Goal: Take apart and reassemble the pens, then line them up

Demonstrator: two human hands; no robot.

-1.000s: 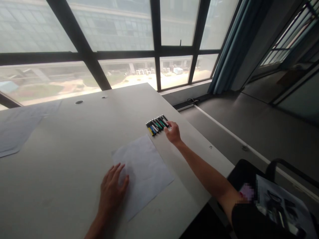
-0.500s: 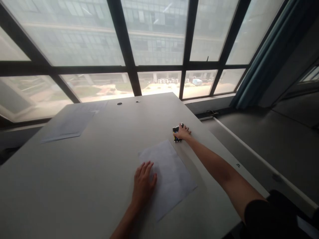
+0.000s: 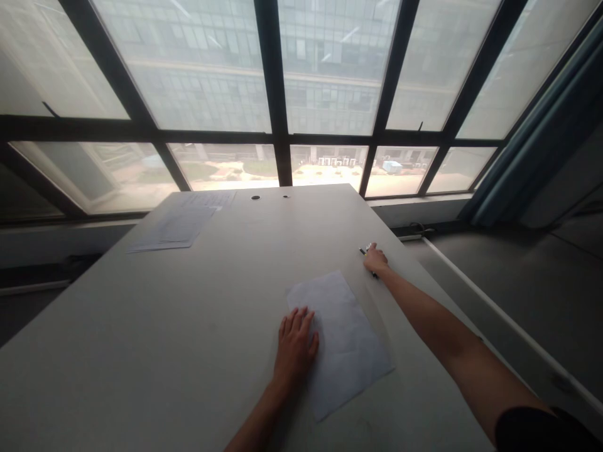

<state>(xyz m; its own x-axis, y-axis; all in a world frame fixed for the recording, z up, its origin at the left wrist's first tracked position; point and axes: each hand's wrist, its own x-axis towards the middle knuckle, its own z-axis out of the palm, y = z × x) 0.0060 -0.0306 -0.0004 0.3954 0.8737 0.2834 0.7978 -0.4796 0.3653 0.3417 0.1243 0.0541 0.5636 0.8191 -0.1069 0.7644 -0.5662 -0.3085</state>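
My left hand (image 3: 296,345) lies palm down with its fingers stretched out, on the left edge of a blank white sheet of paper (image 3: 351,351). At the right side of the table, my arm is stretched far forward. There my right hand (image 3: 375,257) is curled over a group of slim dark pens (image 3: 362,251). Only the pens' ends show to the left of the hand and below it; the fingers hide the others. The pens are just beyond the sheet's upper right corner, apart from it.
A large white table (image 3: 198,326) stretches toward the windows. Several printed sheets (image 3: 174,229) lie at its far left. Two cable holes, one a round hole (image 3: 255,198), are near the far edge. A blue curtain (image 3: 513,169) hangs at the right, beyond the table's right edge.
The view has swung left, so everything sits further right. My right hand has curled in over the pens and now covers most of them. My left hand stays on the paper.
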